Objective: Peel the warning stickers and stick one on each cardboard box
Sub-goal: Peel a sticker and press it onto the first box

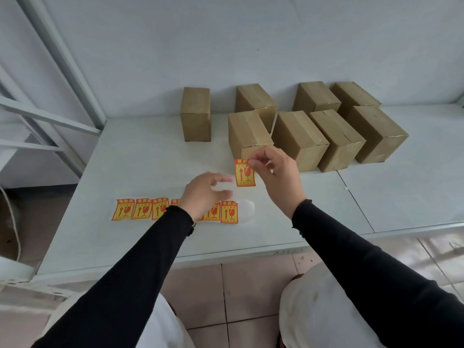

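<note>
1. Just in front of the nearest cardboard box (247, 136), a peeled warning sticker (245, 175) hangs in the air, pinched at its top edge by the right hand (275, 172) between thumb and forefinger, the other fingers curled loosely behind.
2. The sticker's long axis runs near vertical, tilted slightly; its printed arrow points up, and its printed face is toward the camera.
3. To the left of that box and lower, the left hand (204, 194) hovers with fingers relaxed and spread, holding nothing that I can make out; motion blur hides its fingertips.
4. Nearer the person than the box, the backing strip (175, 209) lies flat on the table (140, 156) with the remaining stickers in a row; a bare patch of backing (246, 212) marks its right end.
5. Judged from this, peeling is done and placing comes next: no box visibly bears a sticker.
6. The next move calls for carrying the sticker to a box face, adhesive side down, arrow kept upright, then pressing it flat.
</note>
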